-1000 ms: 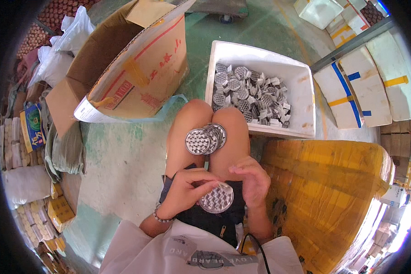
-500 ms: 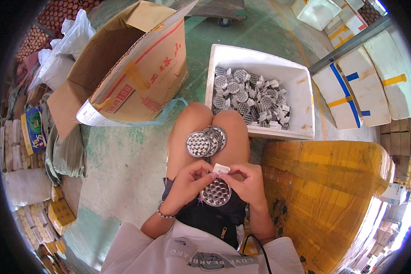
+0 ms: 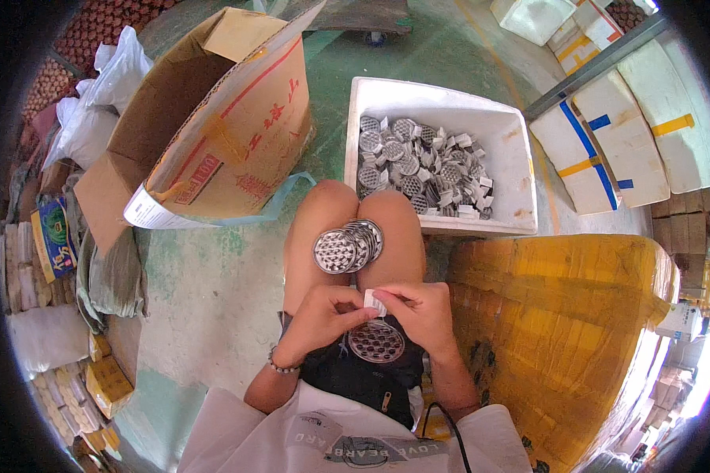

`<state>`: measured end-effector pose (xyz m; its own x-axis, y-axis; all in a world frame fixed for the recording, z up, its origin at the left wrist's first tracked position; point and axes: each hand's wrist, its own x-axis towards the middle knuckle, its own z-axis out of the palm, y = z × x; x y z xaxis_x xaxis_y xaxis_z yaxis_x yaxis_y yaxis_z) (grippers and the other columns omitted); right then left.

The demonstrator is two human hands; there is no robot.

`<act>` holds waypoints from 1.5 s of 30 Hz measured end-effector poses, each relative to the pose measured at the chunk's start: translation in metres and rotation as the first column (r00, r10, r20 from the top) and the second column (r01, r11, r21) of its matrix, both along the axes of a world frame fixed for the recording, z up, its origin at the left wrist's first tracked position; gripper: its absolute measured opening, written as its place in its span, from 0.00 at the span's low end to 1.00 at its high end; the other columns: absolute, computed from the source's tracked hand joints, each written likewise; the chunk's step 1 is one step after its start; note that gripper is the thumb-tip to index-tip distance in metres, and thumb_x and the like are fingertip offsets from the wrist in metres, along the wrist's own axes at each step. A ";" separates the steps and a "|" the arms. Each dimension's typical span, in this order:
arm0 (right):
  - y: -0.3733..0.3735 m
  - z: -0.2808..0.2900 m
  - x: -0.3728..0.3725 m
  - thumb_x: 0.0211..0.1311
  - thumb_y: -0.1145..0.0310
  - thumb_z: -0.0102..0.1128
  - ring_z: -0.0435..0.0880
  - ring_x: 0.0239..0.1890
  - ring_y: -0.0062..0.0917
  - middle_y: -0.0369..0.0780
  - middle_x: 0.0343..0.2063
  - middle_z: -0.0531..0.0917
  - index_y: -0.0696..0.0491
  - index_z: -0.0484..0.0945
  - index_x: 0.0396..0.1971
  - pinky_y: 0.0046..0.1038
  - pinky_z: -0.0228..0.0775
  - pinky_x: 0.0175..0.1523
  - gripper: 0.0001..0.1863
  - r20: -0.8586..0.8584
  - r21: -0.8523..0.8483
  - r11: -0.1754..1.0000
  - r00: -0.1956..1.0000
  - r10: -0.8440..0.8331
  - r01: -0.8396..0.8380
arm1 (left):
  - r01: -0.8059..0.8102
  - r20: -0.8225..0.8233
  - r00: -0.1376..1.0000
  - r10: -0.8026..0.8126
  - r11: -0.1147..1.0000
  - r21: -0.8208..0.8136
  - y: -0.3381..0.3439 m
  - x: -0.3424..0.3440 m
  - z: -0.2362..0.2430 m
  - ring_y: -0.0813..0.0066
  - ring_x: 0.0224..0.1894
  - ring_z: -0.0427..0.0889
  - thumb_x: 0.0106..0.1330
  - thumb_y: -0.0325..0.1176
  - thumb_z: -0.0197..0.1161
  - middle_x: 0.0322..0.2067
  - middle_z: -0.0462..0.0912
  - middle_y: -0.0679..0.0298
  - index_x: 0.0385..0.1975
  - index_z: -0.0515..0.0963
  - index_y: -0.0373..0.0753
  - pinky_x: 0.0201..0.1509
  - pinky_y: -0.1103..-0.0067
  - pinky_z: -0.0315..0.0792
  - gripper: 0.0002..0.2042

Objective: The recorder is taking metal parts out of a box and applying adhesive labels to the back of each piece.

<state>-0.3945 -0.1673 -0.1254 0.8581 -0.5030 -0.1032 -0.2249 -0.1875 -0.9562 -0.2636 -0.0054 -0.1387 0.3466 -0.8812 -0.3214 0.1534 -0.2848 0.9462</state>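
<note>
Over my lap, a white paper tag (image 3: 373, 303) is pinched between the fingertips of my left hand (image 3: 322, 317) and my right hand (image 3: 420, 314). Just below the tag hangs a round silvery disc (image 3: 376, 341) with a pattern of holes, close to my black shorts. How the tag joins the disc is hidden by my fingers. A few similar discs (image 3: 338, 251) lie overlapped across my thighs, above my hands. Beyond my knees stands a white foam box (image 3: 521, 169) with many such discs (image 3: 408, 164) heaped inside, white tags on them.
An open cardboard carton (image 3: 248, 134) stands at the far left, white sacks (image 3: 118, 75) behind it. Right beside me is a large block wrapped in yellow tape (image 3: 560, 339). More foam boxes (image 3: 619, 142) line the far right. A black cable (image 3: 450, 430) runs near my right arm.
The tag has turned more upright between my fingers, and the disc under it has tilted and looks darker. My right fingers have shifted up along the tag. The whole view has moved slightly.
</note>
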 end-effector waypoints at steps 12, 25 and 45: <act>-0.008 -0.020 0.014 0.60 0.75 0.74 0.88 0.31 0.18 0.40 0.29 0.90 0.61 0.88 0.36 0.22 0.80 0.37 0.07 0.073 0.052 0.952 0.950 -0.304 0.301 | -0.073 -0.285 0.955 0.077 0.997 0.022 -0.001 -0.007 0.003 0.78 0.45 0.85 0.73 0.22 0.61 0.48 0.84 0.59 0.66 0.68 0.33 0.41 0.78 0.84 0.22; -0.081 -0.039 0.032 0.65 0.74 0.67 0.86 0.36 0.15 0.40 0.37 0.91 0.59 0.89 0.43 0.23 0.79 0.44 0.10 0.087 -0.203 0.893 0.916 -0.393 0.402 | -0.423 -0.139 0.903 0.407 0.900 -0.110 0.009 -0.002 0.006 0.71 0.33 0.87 0.79 0.31 0.53 0.35 0.86 0.54 0.65 0.65 0.33 0.38 0.78 0.80 0.19; -0.275 -0.326 0.092 0.54 0.71 0.63 0.88 0.45 0.50 0.57 0.38 0.87 0.61 0.87 0.33 0.46 0.80 0.53 0.11 -0.713 -0.532 0.811 0.646 -0.272 -0.246 | -0.921 0.395 0.317 0.862 0.380 -0.089 0.155 0.103 -0.059 0.77 0.37 0.83 0.79 0.40 0.55 0.43 0.83 0.61 0.62 0.72 0.36 0.37 0.81 0.78 0.19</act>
<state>-0.3024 -0.4421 -0.4517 0.6032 -0.6947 -0.3918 -0.7904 -0.5866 -0.1767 -0.1609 0.1495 -0.1976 0.9943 0.0721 -0.0790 0.0969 -0.2931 0.9512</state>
